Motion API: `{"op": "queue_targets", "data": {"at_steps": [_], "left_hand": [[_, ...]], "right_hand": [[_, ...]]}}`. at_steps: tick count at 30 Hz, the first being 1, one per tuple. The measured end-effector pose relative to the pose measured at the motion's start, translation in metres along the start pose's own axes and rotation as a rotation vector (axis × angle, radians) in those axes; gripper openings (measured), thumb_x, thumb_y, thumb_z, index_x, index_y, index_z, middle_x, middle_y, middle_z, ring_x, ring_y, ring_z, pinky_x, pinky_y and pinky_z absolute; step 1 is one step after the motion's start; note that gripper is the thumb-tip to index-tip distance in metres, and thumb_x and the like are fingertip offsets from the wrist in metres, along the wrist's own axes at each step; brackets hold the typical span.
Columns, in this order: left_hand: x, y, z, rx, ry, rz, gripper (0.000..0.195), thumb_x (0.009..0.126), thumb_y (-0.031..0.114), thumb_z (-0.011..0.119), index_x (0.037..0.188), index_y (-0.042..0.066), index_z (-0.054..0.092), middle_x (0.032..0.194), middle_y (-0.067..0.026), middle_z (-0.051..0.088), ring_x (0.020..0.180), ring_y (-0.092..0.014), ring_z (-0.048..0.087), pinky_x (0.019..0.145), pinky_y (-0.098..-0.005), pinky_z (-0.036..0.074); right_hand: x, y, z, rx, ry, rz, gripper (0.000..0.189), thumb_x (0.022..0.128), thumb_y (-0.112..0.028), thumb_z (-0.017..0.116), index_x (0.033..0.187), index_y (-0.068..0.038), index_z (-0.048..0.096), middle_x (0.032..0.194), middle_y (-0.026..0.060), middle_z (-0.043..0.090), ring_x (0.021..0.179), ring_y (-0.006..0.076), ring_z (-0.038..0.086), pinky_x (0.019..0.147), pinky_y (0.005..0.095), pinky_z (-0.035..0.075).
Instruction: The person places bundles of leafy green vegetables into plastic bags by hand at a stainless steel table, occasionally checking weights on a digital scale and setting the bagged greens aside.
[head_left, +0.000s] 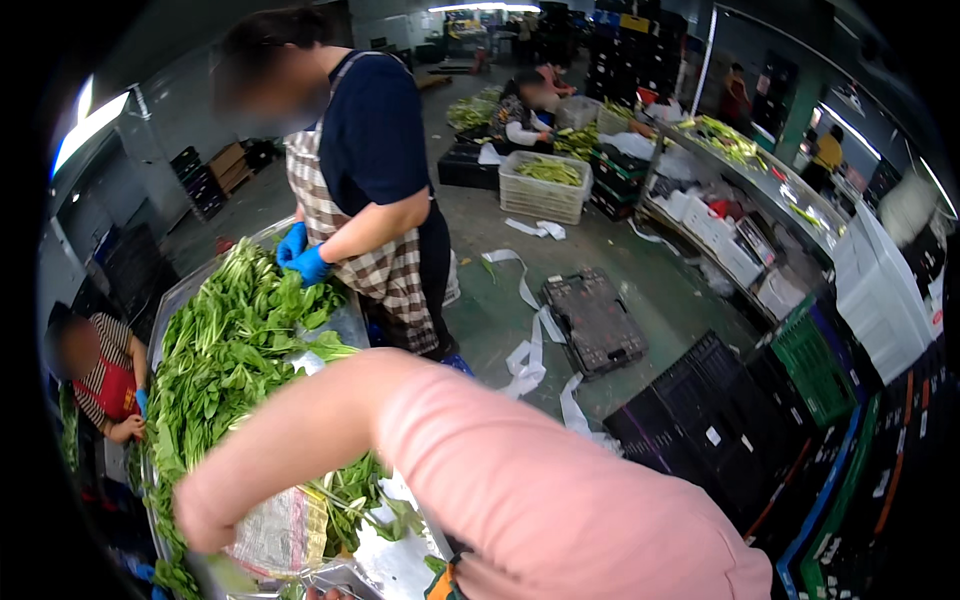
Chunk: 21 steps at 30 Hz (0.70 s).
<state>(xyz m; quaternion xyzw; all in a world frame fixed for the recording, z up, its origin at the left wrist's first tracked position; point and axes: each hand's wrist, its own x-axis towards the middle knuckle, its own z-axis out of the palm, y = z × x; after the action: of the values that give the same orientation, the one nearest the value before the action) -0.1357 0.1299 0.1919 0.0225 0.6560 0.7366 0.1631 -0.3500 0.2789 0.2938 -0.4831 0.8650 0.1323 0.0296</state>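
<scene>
My right arm, in a pink sleeve, reaches across from the lower right. Motion blurs my right hand (204, 514), bent down over the near left part of the metal table (394, 559). Its fingers are hidden, and a blurred pale green thing (231, 574) shows just below it. Only some fingertips of my left hand (330, 594) appear at the bottom edge, beside a shiny metal or clear edge (341, 576). Between the hands lies a woven plastic sack (274, 529) with a yellow band. Leafy green vegetables (217, 352) are heaped along the table, with loose stalks (360, 502) nearer me.
Across the table's far end, a co-worker's blue-gloved hands (304, 255) handle greens. Another person (109, 367) stands at the left side. Black crates (712, 420) are stacked to my right. A flat black crate (592, 319) and white strips (529, 360) lie on the floor.
</scene>
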Motion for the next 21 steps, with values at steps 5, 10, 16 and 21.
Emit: {"op": "queue_targets", "data": {"at_steps": [5, 10, 16, 21], "left_hand": [[0.000, 0.007, -0.005, 0.223, -0.057, 0.063, 0.037, 0.094, 0.008, 0.044, 0.130, -0.003, 0.041, 0.111, -0.0142, 0.057, 0.094, -0.020, 0.057, 0.082, -0.0292, 0.047], [-0.011, -0.011, -0.050, 0.444, 0.157, 0.173, 0.043, 0.088, 0.011, 0.055, 0.126, -0.006, 0.045, 0.118, -0.0206, 0.055, 0.102, -0.032, 0.056, 0.086, -0.0399, 0.046], [-0.003, -0.012, -0.050, 1.105, 0.425, 0.688, 0.056, 0.065, 0.011, 0.075, 0.116, 0.000, 0.055, 0.117, -0.0162, 0.054, 0.110, -0.034, 0.049, 0.094, -0.0441, 0.038], [-0.030, -0.041, -0.056, 1.206, 0.383, 0.502, 0.093, 0.062, 0.040, 0.079, 0.137, 0.006, 0.035, 0.143, -0.0223, 0.021, 0.134, -0.043, 0.014, 0.106, -0.0594, 0.008]], "right_hand": [[0.016, -0.006, -0.086, 0.071, -0.009, 0.103, 0.021, 0.076, -0.023, 0.063, 0.091, -0.009, 0.067, 0.093, 0.0094, 0.066, 0.085, 0.0266, 0.063, 0.072, 0.0380, 0.050], [-0.012, -0.052, -0.062, 0.164, -0.006, -0.107, 0.021, 0.077, -0.022, 0.063, 0.091, -0.007, 0.065, 0.090, 0.0114, 0.066, 0.083, 0.0268, 0.063, 0.071, 0.0377, 0.050], [-0.036, -0.060, -0.066, 0.324, 0.149, -0.209, 0.021, 0.078, -0.020, 0.064, 0.092, -0.003, 0.062, 0.085, 0.0138, 0.065, 0.081, 0.0270, 0.063, 0.071, 0.0374, 0.050], [-0.063, -0.103, 0.018, 0.979, -0.296, -0.065, 0.021, 0.080, -0.017, 0.063, 0.092, -0.001, 0.060, 0.082, 0.0151, 0.065, 0.079, 0.0257, 0.064, 0.070, 0.0361, 0.049]]}}
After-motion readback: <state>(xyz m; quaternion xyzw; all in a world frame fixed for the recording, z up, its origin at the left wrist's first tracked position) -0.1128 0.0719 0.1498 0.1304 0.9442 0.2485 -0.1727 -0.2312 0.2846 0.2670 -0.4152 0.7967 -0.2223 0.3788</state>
